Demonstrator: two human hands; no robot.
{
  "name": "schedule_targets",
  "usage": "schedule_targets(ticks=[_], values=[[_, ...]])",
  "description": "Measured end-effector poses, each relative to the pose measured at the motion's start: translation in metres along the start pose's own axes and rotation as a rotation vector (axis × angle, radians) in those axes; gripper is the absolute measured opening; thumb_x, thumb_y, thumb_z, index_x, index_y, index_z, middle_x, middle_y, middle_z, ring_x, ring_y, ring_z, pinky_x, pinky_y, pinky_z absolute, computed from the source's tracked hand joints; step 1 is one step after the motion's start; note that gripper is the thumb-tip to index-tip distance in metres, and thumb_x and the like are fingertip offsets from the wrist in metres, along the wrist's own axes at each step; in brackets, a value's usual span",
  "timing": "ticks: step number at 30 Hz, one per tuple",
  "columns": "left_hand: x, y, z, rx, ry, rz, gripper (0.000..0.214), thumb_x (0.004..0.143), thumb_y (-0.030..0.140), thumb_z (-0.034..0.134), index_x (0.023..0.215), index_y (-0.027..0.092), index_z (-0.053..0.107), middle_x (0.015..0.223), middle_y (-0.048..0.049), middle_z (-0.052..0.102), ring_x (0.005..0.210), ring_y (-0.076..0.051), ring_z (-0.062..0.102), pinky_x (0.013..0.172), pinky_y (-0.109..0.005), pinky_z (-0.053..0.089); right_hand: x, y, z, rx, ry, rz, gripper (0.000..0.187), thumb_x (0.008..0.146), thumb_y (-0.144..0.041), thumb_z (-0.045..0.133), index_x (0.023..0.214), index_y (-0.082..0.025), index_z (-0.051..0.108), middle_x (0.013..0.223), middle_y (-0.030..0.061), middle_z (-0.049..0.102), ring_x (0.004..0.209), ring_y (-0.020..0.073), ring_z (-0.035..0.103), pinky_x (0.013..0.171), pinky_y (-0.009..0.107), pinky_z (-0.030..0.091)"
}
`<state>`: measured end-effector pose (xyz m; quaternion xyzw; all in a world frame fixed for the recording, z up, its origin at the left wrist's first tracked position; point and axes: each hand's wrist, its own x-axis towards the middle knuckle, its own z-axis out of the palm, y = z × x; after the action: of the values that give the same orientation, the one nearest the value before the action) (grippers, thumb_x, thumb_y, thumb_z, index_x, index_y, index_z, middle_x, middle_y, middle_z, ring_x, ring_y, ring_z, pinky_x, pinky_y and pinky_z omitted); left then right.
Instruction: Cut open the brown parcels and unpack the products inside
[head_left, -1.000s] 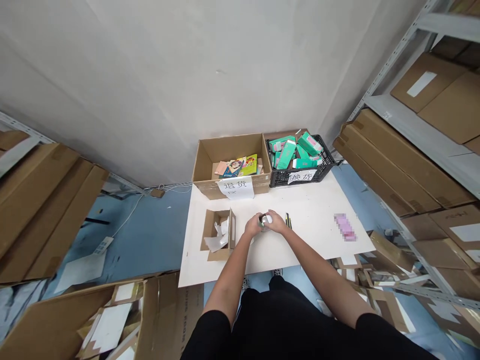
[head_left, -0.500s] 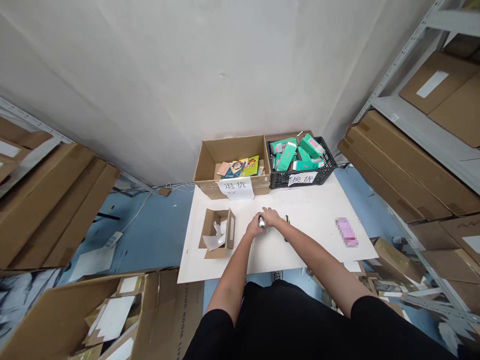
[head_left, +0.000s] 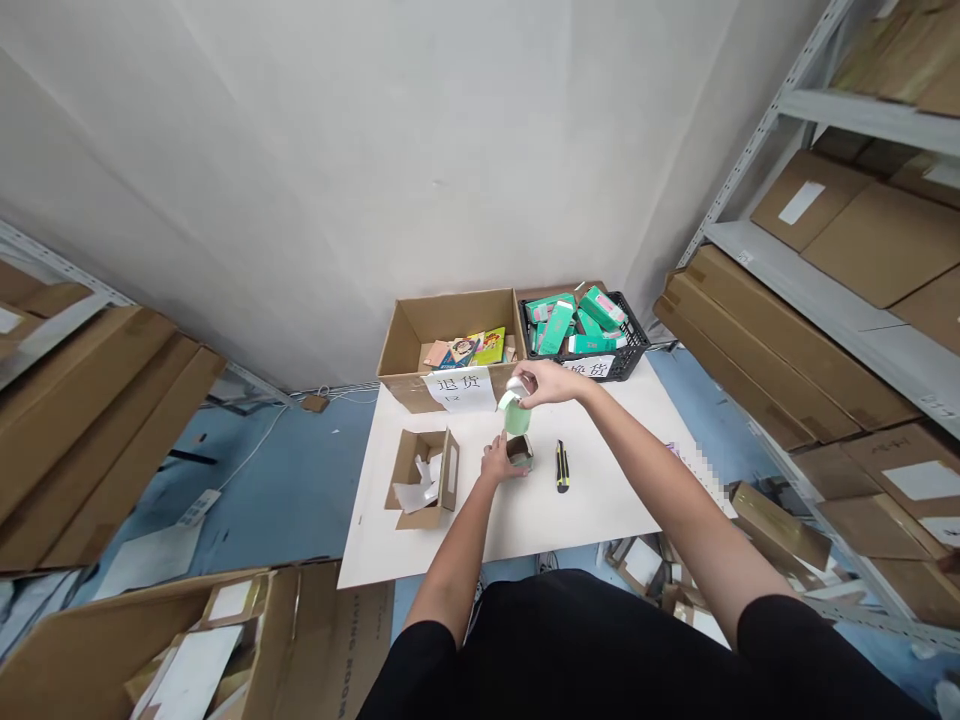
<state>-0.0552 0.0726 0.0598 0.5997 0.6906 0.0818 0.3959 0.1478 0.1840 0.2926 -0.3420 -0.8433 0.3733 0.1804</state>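
Observation:
My right hand (head_left: 546,384) is closed round the pale top of a light green container (head_left: 517,416), perhaps a bottle or cup, and holds it up over the table. Directly beneath it stands a small box (head_left: 520,453), its dark inside showing from above. My left hand (head_left: 498,462) grips that box at its left and front sides. To the right of the box lies a black and yellow utility knife (head_left: 562,467). An opened cardboard box (head_left: 448,480) with white wrapping inside stands left of my left hand.
At the back of the white table (head_left: 600,500) are a labelled cardboard box (head_left: 405,388) with booklets and a black crate (head_left: 634,352) of green boxes. Shelving (head_left: 750,240) with cartons rises on the right. Another large carton (head_left: 281,640) of parcels stands at lower left.
My right hand has risen, drawing the green container up out of the small box. My left hand stays on the box. The view has shifted slightly, and the knife now shows fully.

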Motion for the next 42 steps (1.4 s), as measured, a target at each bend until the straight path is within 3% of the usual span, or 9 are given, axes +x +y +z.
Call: schedule_targets(ticks=[3, 7, 11, 14, 19, 22, 26, 30, 42], values=[[-0.021, 0.016, -0.039, -0.132, 0.078, 0.173, 0.155, 0.049, 0.051, 0.103, 0.172, 0.019, 0.014, 0.177, -0.0273, 0.02, 0.164, -0.043, 0.022, 0.128, -0.052, 0.03, -0.003, -0.023, -0.026, 0.023, 0.102, -0.057, 0.04, 0.069, -0.036, 0.086, 0.102, -0.018, 0.07, 0.083, -0.0033, 0.065, 0.075, 0.0159, 0.058, 0.072, 0.027, 0.044], [-0.045, 0.067, -0.094, -0.423, 0.401, 0.426, 0.126, 0.072, 0.052, 0.094, 0.171, 0.032, 0.018, 0.169, -0.0185, 0.042, 0.156, -0.033, 0.042, 0.121, -0.048, 0.042, -0.001, -0.031, -0.022, 0.11, 0.238, -0.035, 0.044, 0.071, -0.044, 0.086, 0.102, -0.018, 0.068, 0.086, -0.0022, 0.066, 0.076, 0.0168, 0.058, 0.073, 0.029, 0.048], [-0.048, 0.131, -0.124, -0.535, 0.583, 0.513, 0.117, 0.065, 0.054, 0.098, 0.161, 0.024, 0.039, 0.145, -0.017, 0.063, 0.13, -0.032, 0.065, 0.11, -0.051, 0.053, 0.0, -0.021, -0.001, 0.243, 0.431, 0.012, 0.053, 0.073, -0.053, 0.085, 0.11, -0.019, 0.069, 0.095, 0.001, 0.069, 0.084, 0.0201, 0.064, 0.082, 0.036, 0.055], [-0.046, 0.154, -0.138, -0.613, 0.578, 0.524, 0.116, 0.062, 0.058, 0.098, 0.158, 0.021, 0.043, 0.13, -0.0139, 0.071, 0.117, -0.03, 0.071, 0.105, -0.049, 0.056, -0.01, -0.005, 0.007, 0.465, 0.43, -0.022, 0.075, 0.077, -0.056, 0.085, 0.139, -0.023, 0.061, 0.113, 0.006, 0.072, 0.102, 0.0242, 0.069, 0.095, 0.042, 0.057], [-0.054, 0.16, -0.162, -0.815, 0.349, 0.615, 0.125, 0.07, 0.064, 0.091, 0.168, 0.023, 0.025, 0.134, -0.0146, 0.071, 0.119, -0.028, 0.072, 0.108, -0.047, 0.056, -0.032, 0.008, 0.018, 0.696, 0.146, -0.134, 0.125, 0.069, -0.048, 0.096, 0.17, -0.034, 0.023, 0.136, 0.0107, 0.069, 0.117, 0.0284, 0.071, 0.102, 0.049, 0.058], [-0.056, 0.166, -0.172, -0.805, 0.283, 0.656, 0.128, 0.075, 0.067, 0.087, 0.172, 0.027, 0.014, 0.153, -0.017, 0.059, 0.136, -0.03, 0.063, 0.115, -0.047, 0.051, -0.034, 0.0, 0.031, 0.719, 0.235, -0.121, 0.137, 0.069, -0.044, 0.096, 0.174, -0.033, 0.009, 0.135, 0.0109, 0.07, 0.112, 0.0297, 0.073, 0.099, 0.05, 0.061], [-0.054, 0.175, -0.182, -0.715, 0.324, 0.648, 0.144, 0.07, 0.061, 0.094, 0.174, 0.027, 0.001, 0.155, -0.0189, 0.057, 0.139, -0.032, 0.061, 0.118, -0.05, 0.048, -0.032, -0.013, 0.045, 0.685, 0.404, -0.083, 0.141, 0.068, -0.042, 0.098, 0.174, -0.033, 0.005, 0.144, 0.0136, 0.064, 0.12, 0.0322, 0.07, 0.103, 0.05, 0.059], [-0.051, 0.176, -0.192, -0.74, 0.307, 0.669, 0.14, 0.075, 0.057, 0.092, 0.174, 0.026, -0.002, 0.14, -0.0157, 0.068, 0.124, -0.029, 0.07, 0.116, -0.051, 0.05, -0.034, -0.015, 0.056, 0.742, 0.344, -0.074, 0.136, 0.074, -0.05, 0.094, 0.174, -0.035, 0.002, 0.146, 0.0124, 0.064, 0.122, 0.032, 0.07, 0.103, 0.05, 0.059], [-0.049, 0.166, -0.194, -0.746, 0.238, 0.713, 0.134, 0.077, 0.053, 0.092, 0.174, 0.031, 0.003, 0.156, -0.0161, 0.056, 0.14, -0.034, 0.06, 0.117, -0.054, 0.05, -0.047, -0.018, 0.083, 0.688, 0.406, 0.005, 0.141, 0.074, -0.056, 0.092, 0.173, -0.037, -0.007, 0.14, 0.0098, 0.066, 0.118, 0.0307, 0.07, 0.099, 0.049, 0.06]])
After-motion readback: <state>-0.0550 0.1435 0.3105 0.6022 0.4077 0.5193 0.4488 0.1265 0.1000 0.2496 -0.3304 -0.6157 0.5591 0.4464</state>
